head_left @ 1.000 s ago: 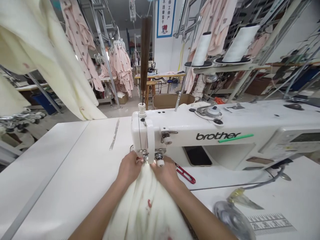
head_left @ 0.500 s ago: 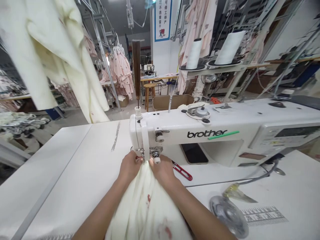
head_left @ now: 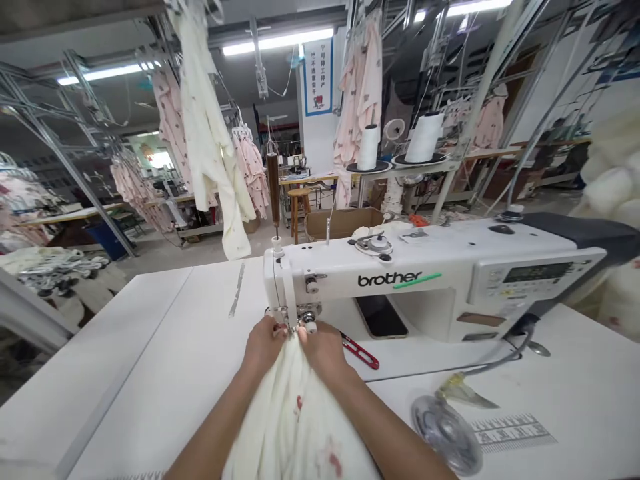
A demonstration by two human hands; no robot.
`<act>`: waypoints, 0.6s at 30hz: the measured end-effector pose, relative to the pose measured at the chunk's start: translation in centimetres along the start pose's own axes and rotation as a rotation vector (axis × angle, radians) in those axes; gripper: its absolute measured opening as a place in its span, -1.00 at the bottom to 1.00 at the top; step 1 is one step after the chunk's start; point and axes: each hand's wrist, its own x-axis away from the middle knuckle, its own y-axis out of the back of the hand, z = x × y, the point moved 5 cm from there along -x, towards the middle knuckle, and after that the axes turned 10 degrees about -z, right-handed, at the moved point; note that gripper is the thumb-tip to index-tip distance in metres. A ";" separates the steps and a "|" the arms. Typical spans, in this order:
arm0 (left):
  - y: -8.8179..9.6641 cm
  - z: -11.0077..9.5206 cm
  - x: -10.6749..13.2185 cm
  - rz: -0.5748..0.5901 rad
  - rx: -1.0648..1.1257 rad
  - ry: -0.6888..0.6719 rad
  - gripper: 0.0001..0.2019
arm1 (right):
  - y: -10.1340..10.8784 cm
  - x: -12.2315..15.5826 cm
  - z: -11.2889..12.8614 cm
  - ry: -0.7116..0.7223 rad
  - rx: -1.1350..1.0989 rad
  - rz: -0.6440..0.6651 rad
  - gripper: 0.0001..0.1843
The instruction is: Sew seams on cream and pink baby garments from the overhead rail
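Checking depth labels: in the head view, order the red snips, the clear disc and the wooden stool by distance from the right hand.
1. Red snips, just right of the right hand.
2. Clear disc, farther right, near table edge.
3. Wooden stool, far behind the machine.

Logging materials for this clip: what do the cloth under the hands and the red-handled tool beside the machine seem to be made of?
Cream fabric: soft woven or knit cloth, matte, with small red print; it drapes in loose folds. Thread snips: handles look like glossy red plastic or painted metal; the blades are too small to judge.
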 end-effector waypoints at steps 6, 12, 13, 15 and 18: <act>0.2 0.0 -0.1 0.020 0.054 -0.049 -0.87 | 2.3 0.7 -0.4 0.097 -0.208 0.045 -0.72; 0.0 0.0 -0.2 0.035 0.081 -0.040 -0.86 | 2.2 0.3 -0.9 0.047 -0.291 0.069 -0.69; 0.1 0.0 -0.2 0.034 0.079 -0.036 -0.87 | 2.1 0.3 -0.9 0.038 -0.296 0.072 -0.69; 0.2 0.0 -0.1 0.032 0.076 -0.024 -0.89 | 2.0 0.3 -0.9 0.026 -0.304 0.081 -0.68; 0.3 0.0 0.0 0.046 0.091 -0.018 -0.91 | 2.1 0.3 -0.9 0.016 -0.312 0.091 -0.67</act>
